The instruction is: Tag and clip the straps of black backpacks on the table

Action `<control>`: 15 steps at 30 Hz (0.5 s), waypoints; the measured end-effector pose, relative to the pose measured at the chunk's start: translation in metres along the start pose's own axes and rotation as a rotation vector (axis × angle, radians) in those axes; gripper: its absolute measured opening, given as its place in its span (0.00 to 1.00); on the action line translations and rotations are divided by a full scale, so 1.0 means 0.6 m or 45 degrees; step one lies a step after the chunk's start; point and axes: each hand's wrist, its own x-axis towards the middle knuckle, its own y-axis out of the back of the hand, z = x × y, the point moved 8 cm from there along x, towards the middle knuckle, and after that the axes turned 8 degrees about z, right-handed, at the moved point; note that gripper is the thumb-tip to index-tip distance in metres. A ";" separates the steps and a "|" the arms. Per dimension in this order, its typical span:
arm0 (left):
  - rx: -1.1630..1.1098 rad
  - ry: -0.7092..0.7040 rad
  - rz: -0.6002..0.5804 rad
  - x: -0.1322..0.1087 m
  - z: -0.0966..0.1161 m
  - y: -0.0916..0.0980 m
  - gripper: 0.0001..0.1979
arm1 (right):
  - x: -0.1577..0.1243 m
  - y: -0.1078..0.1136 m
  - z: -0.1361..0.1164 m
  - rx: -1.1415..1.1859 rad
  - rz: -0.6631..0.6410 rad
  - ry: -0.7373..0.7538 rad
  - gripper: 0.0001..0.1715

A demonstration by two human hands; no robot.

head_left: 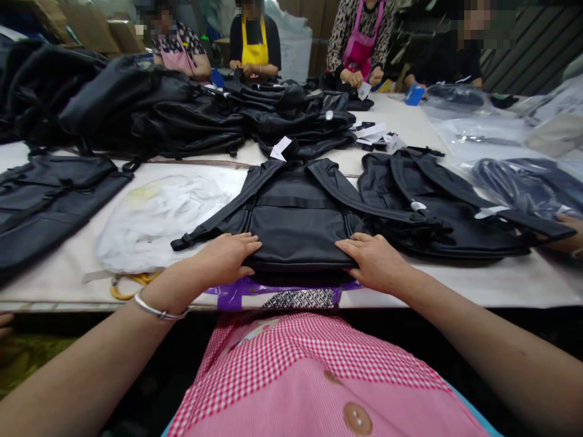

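Note:
A black backpack [296, 233] lies flat before me with its shoulder straps facing up and a white tag at its top. My left hand [232, 255] grips its lower left corner, fingers on top and thumb at the near edge. At the lower right corner my right hand [373, 258] holds it in the same way. One strap [214, 224] stretches out to the left past my left hand. Beyond my right hand, another black backpack [437, 206] lies on the table with white tags on it. What is under the held backpack is hidden.
A white plastic bag [159, 224] and yellow-handled scissors [130, 285] lie to the left, near another black backpack [54, 200]. Piled black backpacks [182, 112] stand farther back. Clear-wrapped goods [528, 182] are at right, beside another person's hand [571, 233]. Several co-workers stand across the table.

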 end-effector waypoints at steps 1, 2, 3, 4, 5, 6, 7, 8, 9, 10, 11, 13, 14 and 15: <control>0.026 -0.006 0.026 -0.001 0.001 -0.003 0.27 | -0.001 -0.003 -0.001 -0.036 0.020 0.007 0.26; 0.049 -0.018 0.069 -0.004 0.004 -0.007 0.26 | -0.004 -0.007 -0.003 -0.077 0.057 0.024 0.25; 0.071 -0.035 0.131 -0.008 0.007 -0.010 0.25 | -0.009 -0.009 -0.005 -0.118 0.110 0.047 0.25; 0.093 -0.053 0.205 -0.015 0.010 -0.013 0.24 | -0.016 -0.012 -0.009 -0.157 0.171 0.079 0.25; 0.112 -0.071 0.282 -0.023 0.014 -0.016 0.24 | -0.023 -0.015 -0.012 -0.188 0.232 0.115 0.25; 0.127 -0.088 0.353 -0.031 0.017 -0.019 0.24 | -0.031 -0.018 -0.016 -0.211 0.286 0.150 0.25; 0.134 -0.104 0.409 -0.038 0.021 -0.024 0.23 | -0.038 -0.022 -0.019 -0.224 0.325 0.181 0.26; 0.133 -0.115 0.450 -0.045 0.024 -0.028 0.24 | -0.045 -0.027 -0.022 -0.230 0.345 0.207 0.26; 0.125 -0.121 0.473 -0.049 0.026 -0.033 0.24 | -0.050 -0.032 -0.023 -0.230 0.349 0.225 0.27; 0.113 -0.123 0.479 -0.051 0.028 -0.037 0.25 | -0.054 -0.037 -0.023 -0.228 0.340 0.232 0.27; 0.099 -0.125 0.474 -0.053 0.030 -0.041 0.26 | -0.059 -0.042 -0.022 -0.223 0.320 0.233 0.28; 0.072 -0.123 0.433 -0.055 0.034 -0.047 0.27 | -0.068 -0.050 -0.018 -0.199 0.261 0.227 0.31; 0.058 -0.118 0.395 -0.056 0.034 -0.050 0.27 | -0.074 -0.054 -0.016 -0.182 0.224 0.222 0.33; 0.042 -0.113 0.350 -0.058 0.035 -0.051 0.27 | -0.080 -0.057 -0.014 -0.165 0.182 0.214 0.35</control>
